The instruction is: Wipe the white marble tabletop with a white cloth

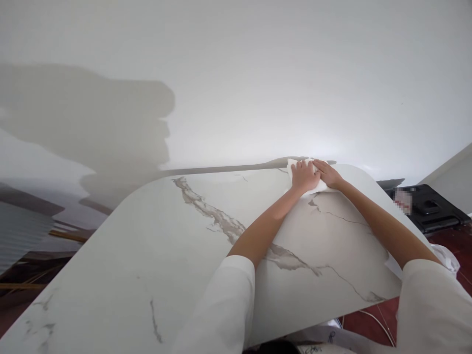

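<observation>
A white cloth (321, 188), folded or bunched, lies on a marble-patterned white tabletop (155, 236) close to its far edge. My left hand (305, 176) presses on the cloth from above, its fingers bent over it and pointing at the wall. Right beside it, my right hand (329, 175) lies flat on the cloth with stretched fingers that point left and reach my left hand. The cloth's middle is hidden beneath both hands. Both arms are stretched far forward.
A white wall (236, 88) rises just behind the tabletop, with a shadow on its left. At the right, a black case-like object (435, 209) stands low near the dark red floor (452, 246). Slatted, stick-like items (29, 285) are beyond the left edge.
</observation>
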A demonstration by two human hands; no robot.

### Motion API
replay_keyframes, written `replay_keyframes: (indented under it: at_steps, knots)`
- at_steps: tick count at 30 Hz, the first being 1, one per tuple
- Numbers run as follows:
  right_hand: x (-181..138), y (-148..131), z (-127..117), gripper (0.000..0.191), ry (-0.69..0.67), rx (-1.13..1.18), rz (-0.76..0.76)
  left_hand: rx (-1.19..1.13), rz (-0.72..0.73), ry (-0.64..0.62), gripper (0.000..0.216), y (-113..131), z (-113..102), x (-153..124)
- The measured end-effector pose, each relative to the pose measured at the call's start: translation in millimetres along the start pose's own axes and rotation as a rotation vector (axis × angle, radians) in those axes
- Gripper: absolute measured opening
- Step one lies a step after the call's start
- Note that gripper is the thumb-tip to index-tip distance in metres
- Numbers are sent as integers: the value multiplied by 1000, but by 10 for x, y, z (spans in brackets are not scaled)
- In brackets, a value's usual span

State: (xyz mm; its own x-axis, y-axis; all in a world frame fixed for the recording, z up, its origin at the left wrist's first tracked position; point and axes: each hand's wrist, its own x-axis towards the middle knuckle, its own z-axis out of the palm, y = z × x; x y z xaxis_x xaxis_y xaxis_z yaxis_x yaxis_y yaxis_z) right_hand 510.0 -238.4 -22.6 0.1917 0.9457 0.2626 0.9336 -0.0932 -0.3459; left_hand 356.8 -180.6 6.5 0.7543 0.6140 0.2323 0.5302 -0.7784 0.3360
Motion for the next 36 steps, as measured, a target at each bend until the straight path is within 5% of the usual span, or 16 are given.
replay_keyframes:
  at_steps: [21,36]
  knots:
    - [-80,282,-20,57,19,-8,-99,9,-27,36,47,229,118,-27]
    - [-1015,8,-136,62,36,-45,-128,27,40,-28,51,601,39,-795]
